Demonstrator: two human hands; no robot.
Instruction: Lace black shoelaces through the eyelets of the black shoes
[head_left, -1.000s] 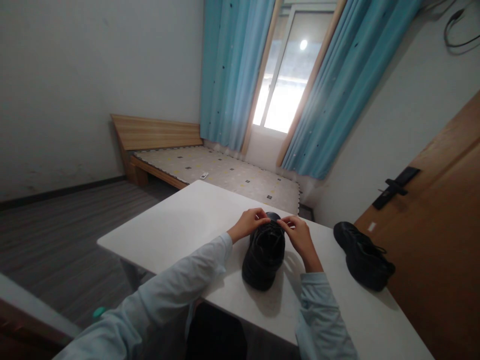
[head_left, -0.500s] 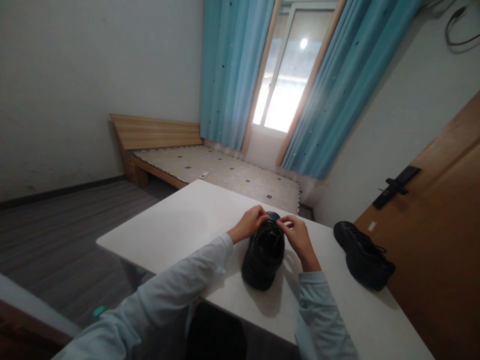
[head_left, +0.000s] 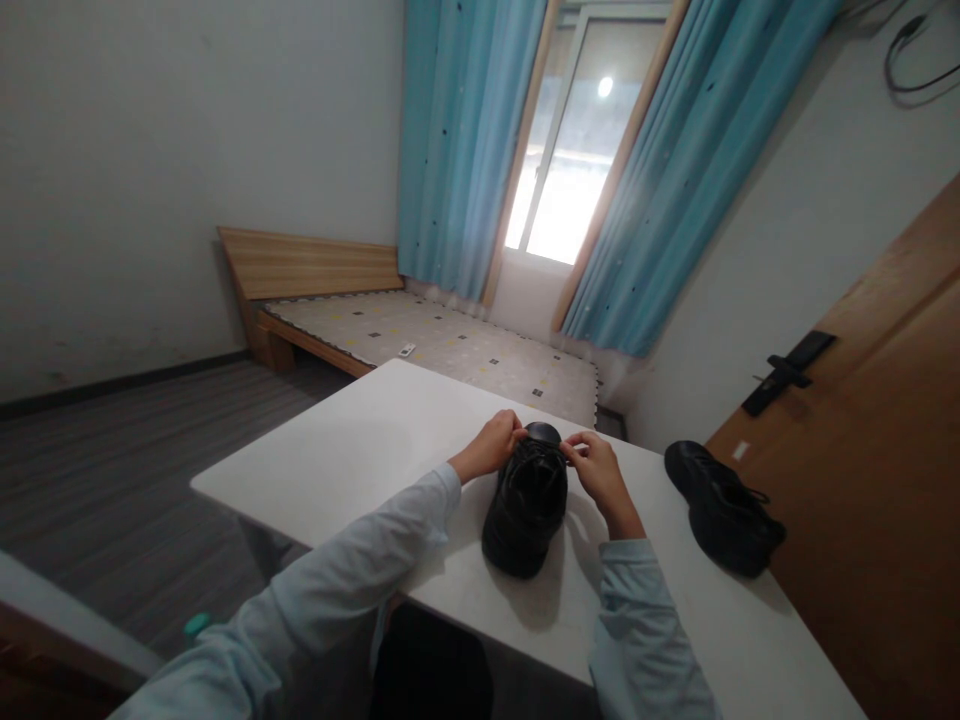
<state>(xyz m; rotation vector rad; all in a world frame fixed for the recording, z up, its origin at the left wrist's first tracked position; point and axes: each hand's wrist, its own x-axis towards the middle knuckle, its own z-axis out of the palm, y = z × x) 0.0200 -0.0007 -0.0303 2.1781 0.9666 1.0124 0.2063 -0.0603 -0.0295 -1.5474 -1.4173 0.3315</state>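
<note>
A black shoe [head_left: 523,525] stands upright on the white table [head_left: 330,455], its heel towards me and its toe pointing to the window. My left hand [head_left: 493,445] is at the left side of the lacing, thumb and fingers pinched on a dark shoelace. On the opposite side, my right hand [head_left: 596,468] pinches the lace in the same way. The lace is thin and hard to make out against the black upper. The other black shoe [head_left: 724,512] rests at the table's right edge, with a loop of lace sticking out.
Past the table is a wooden bed [head_left: 315,262] with a patterned mattress [head_left: 450,335], on which a small white object [head_left: 406,350] lies. A wooden door [head_left: 862,430] with a black handle [head_left: 787,373] is close on the right. Blue curtains [head_left: 472,150] frame the window.
My hands have moved slightly apart, the left one to the left and the right one to the right. More of the shoe's toe shows between them. The shoe stays in place.
</note>
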